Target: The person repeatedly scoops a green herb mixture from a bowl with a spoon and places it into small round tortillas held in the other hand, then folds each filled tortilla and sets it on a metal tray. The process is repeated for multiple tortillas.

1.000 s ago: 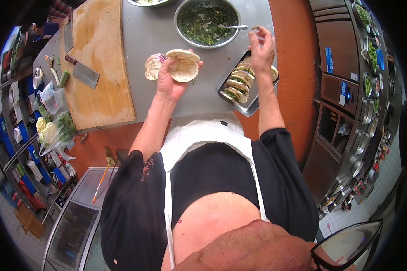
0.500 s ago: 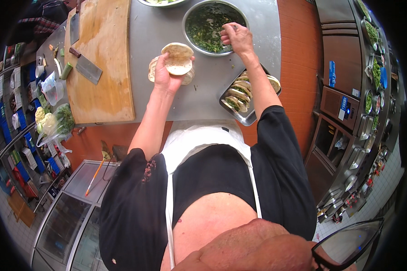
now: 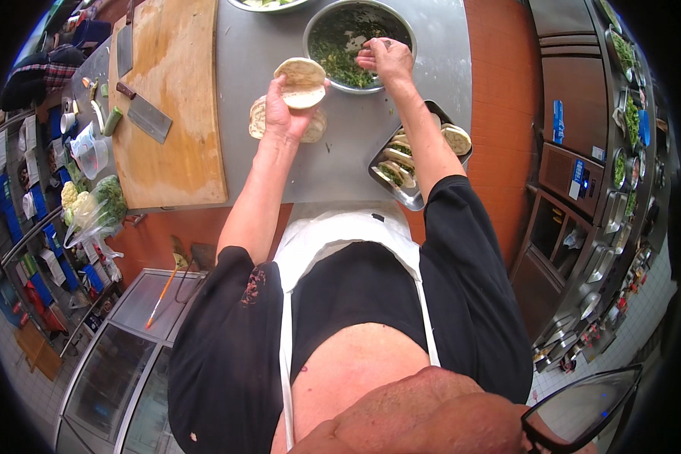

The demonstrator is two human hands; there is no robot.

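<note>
My left hand is closed on a round, pale split flatbread, its two halves folded apart like an open pocket. Below and behind that hand, more flatbreads lie on the steel table. Over the right part of a metal bowl of chopped greens is my right hand, its fingers bent and drawn together. Whatever they hold is too small to make out. Under my right forearm stands a metal tray with several flatbreads stuffed with greens, partly hidden by the arm.
To the left, a wooden board carries a cleaver, with another knife farther back. A plastic bag of vegetables hangs by the table's left corner. Another bowl stands at the far edge. Steel cabinets line the right.
My right hand has shifted a little left over the bowl of greens. The left hand has lifted slightly away from me, with the split flatbread still in it.
</note>
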